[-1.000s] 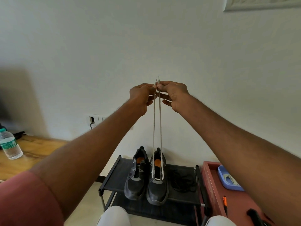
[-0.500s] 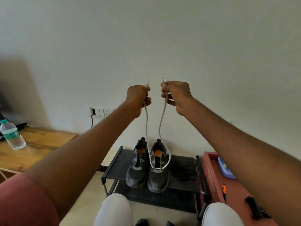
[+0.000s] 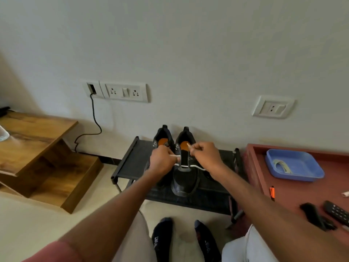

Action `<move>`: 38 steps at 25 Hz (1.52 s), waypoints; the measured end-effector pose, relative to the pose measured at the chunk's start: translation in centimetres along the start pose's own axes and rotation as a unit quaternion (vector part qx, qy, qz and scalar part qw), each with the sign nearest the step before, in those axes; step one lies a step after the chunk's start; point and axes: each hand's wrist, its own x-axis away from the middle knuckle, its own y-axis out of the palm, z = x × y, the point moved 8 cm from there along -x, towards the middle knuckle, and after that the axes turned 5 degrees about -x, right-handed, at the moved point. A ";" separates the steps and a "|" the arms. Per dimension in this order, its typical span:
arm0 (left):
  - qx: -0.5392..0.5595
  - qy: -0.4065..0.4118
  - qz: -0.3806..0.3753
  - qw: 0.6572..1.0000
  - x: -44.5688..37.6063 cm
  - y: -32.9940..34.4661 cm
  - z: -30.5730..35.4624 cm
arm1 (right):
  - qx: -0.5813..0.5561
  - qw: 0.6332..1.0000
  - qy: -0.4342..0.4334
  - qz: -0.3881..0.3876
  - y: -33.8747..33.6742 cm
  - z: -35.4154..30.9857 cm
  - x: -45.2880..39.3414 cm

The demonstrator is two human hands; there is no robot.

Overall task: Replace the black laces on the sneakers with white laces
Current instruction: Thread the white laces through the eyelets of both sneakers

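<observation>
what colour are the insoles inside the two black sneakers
Orange, seen in the head view: the insoles show inside both black sneakers.

Both bare arms reach forward toward 12 o'clock and converge, wrists bent slightly down. The left hand (image 3: 162, 161) is curled into a loose fist, back up, pinching something at its fingertips. The right hand (image 3: 206, 155), at its 3 o'clock and close by, is likewise curled, thumb and forefinger pinched together.
</observation>
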 end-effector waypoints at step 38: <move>0.321 0.203 0.123 0.917 0.3 -15.7 15.7 | -0.225 0.952 -0.198 0.062 -7.2 -17.6 1.0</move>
